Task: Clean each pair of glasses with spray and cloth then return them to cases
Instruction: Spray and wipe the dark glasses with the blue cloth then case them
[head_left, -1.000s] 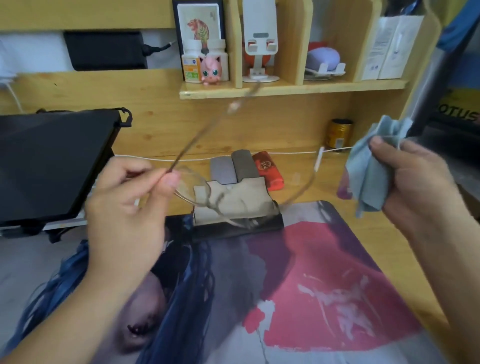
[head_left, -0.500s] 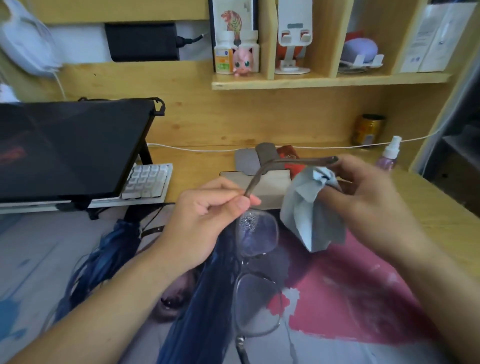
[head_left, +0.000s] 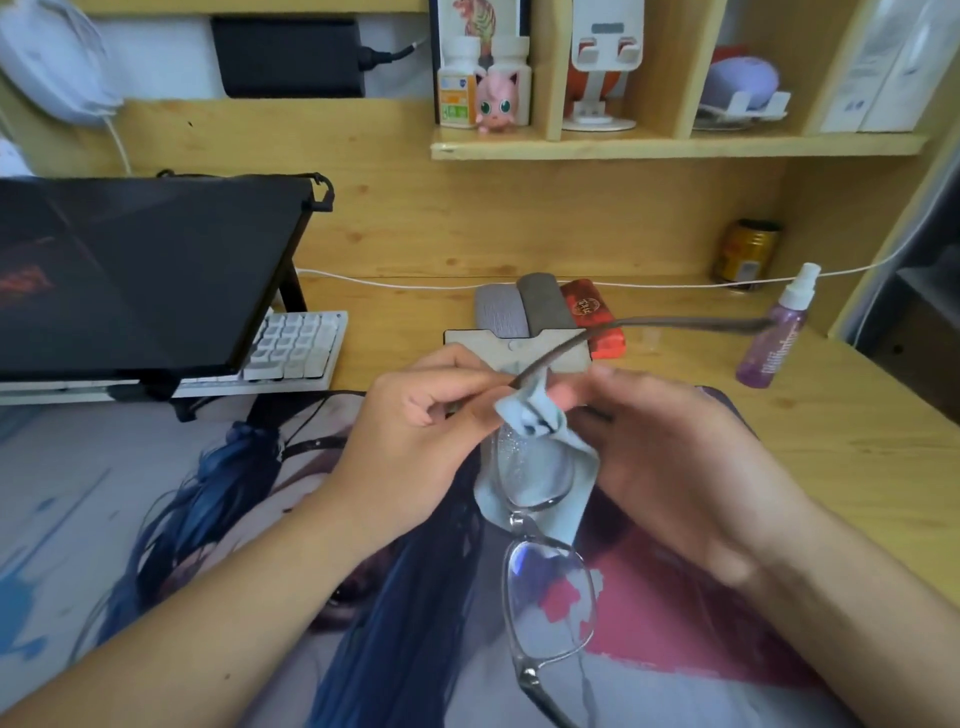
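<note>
The wiping step was in hand. The left hand (head_left: 415, 436) pinched the glasses (head_left: 540, 545) at the hinge end of the far lens, one temple arm (head_left: 675, 326) jutting away to the right above both hands. The right hand (head_left: 670, 457) pressed the blue cloth (head_left: 535, 447) around that droplet-speckled lens, fingers curled on the fabric. The near lens hung below the hands, uncovered. The spray bottle (head_left: 776, 332) stood well right of the right hand; the cases (head_left: 519, 312) lay just beyond the hands. Next, I judged, the cloth needed rubbing across both faces, then shifting to the near lens.
</note>
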